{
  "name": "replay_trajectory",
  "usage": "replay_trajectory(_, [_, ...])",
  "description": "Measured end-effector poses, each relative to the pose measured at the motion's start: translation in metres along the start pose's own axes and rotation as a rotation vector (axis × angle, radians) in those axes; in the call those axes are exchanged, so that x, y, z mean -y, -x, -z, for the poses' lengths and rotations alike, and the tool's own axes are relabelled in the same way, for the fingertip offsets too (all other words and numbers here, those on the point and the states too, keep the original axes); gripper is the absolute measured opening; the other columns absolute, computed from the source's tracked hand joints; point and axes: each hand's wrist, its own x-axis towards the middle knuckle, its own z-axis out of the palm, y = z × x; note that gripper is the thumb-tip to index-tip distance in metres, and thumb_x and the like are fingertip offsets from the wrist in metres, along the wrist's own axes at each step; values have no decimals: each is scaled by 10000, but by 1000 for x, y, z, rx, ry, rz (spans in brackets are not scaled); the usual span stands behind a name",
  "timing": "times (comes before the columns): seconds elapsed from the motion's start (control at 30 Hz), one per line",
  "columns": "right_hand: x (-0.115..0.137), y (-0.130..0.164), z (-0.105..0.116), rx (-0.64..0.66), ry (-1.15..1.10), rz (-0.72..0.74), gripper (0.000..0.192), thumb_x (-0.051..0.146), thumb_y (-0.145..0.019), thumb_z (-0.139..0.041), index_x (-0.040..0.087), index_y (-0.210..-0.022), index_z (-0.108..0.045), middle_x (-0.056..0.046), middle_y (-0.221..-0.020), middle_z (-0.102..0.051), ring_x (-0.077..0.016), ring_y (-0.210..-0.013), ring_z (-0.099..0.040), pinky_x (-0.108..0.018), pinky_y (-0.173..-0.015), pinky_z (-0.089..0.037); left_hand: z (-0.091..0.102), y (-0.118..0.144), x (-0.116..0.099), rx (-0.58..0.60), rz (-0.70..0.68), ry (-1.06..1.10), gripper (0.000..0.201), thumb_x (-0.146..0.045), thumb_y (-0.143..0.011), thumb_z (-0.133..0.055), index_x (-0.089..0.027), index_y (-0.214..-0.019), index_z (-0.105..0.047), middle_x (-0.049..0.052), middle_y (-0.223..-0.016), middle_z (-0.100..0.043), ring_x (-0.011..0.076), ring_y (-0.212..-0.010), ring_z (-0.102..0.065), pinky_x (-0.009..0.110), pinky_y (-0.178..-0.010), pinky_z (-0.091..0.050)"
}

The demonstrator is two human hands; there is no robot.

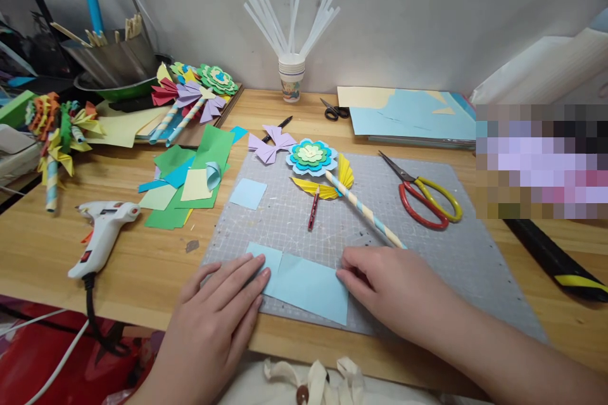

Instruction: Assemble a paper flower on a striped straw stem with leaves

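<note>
A light blue paper sheet (306, 285) lies folded at the near edge of the grey cutting mat (446, 247). My left hand (216, 316) presses flat on its left end, fingers together. My right hand (389, 288) presses its right edge with the fingertips. Just beyond lies a paper flower (311, 157) with yellow pleated leaves on a striped paper stem (365, 212), and a red pencil (313, 209) beside it.
Red and yellow scissors (425, 199) lie right on the mat. A white glue gun (102, 234) sits left, near green and blue paper scraps (190, 180). A purple paper bow (270, 144), black scissors (335, 111), a cup of white strips (291, 76) and stacked paper sheets (403, 117) lie farther back.
</note>
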Motion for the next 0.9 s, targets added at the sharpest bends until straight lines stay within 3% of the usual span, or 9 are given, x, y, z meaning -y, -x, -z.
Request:
replay_trajectory(0.17, [-2, 1, 1, 22, 1, -21, 237, 244, -873, -484, 207, -650, -556, -9, -662, -672, -167, -595, -584, -267, -504, -208, -1, 1, 2, 14, 1, 3, 336, -167, -874, -521, -232, -1191, -611, 47, -1276, -646, 242, -1134, -605, 412, -948, -347])
replay_trajectory(0.33, [-2, 4, -1, -54, -140, -74, 187, 412, -842, -576, 243, -765, -600, 11, -680, -673, -161, -576, -559, -260, -505, -216, -1, 1, 2, 17, 7, 10, 331, -179, -888, -502, -242, -1198, -600, 40, -1280, -643, 232, -1140, -598, 412, -956, -333])
replay_trajectory(0.47, [0, 5, -2, 0, -174, -34, 222, 413, -810, -623, 241, -673, -604, 25, -650, -661, -162, -593, -558, -264, -513, -225, -3, 1, 1, 21, 10, 1, 353, -185, -884, -500, -249, -1219, -589, 37, -1290, -636, 243, -1152, -593, 420, -956, -338])
replay_trajectory(0.57, [1, 6, 0, 5, -252, 0, 177, 369, -839, -595, 241, -716, -603, 30, -670, -648, -158, -611, -553, -268, -526, -275, -4, 2, 1, 20, 23, -2, 394, -187, -879, -506, -254, -1263, -563, 37, -1290, -636, 250, -1152, -594, 420, -951, -355])
replay_trajectory(0.63, [3, 7, -1, -55, -336, 71, 79, 319, -838, -604, 241, -834, -598, 18, -799, -657, -165, -718, -573, -275, -595, -355, -4, 3, -1, 11, 30, 0, 418, -187, -877, -510, -260, -1287, -546, 38, -1288, -637, 251, -1153, -594, 418, -953, -363])
replay_trajectory(0.7, [6, 7, -5, -133, -394, 168, 191, 281, -816, -641, 234, -992, -583, -15, -1002, -640, -187, -910, -569, -301, -760, -409, -5, 5, -2, -1, 34, 6, 424, -183, -872, -517, -260, -1288, -546, 43, -1288, -637, 251, -1157, -589, 415, -962, -363])
replay_trajectory(0.77, [11, 7, -12, -184, -388, 228, 409, 304, -772, -706, 223, -1142, -554, -54, -1160, -588, -225, -1064, -516, -354, -911, -381, -5, 6, -2, -10, 50, 29, 399, -181, -870, -523, -264, -1258, -567, 47, -1277, -642, 249, -1151, -586, 410, -960, -366])
replay_trajectory(0.9, [17, 3, -23, -179, -295, 251, 674, 385, -664, -810, 216, -1252, -528, -86, -1191, -574, -284, -1080, -484, -434, -947, -344, -4, -3, 4, 6, 200, 120, 353, -255, -881, -540, -265, -1232, -573, 73, -1259, -619, 267, -1127, -569, 427, -930, -396])
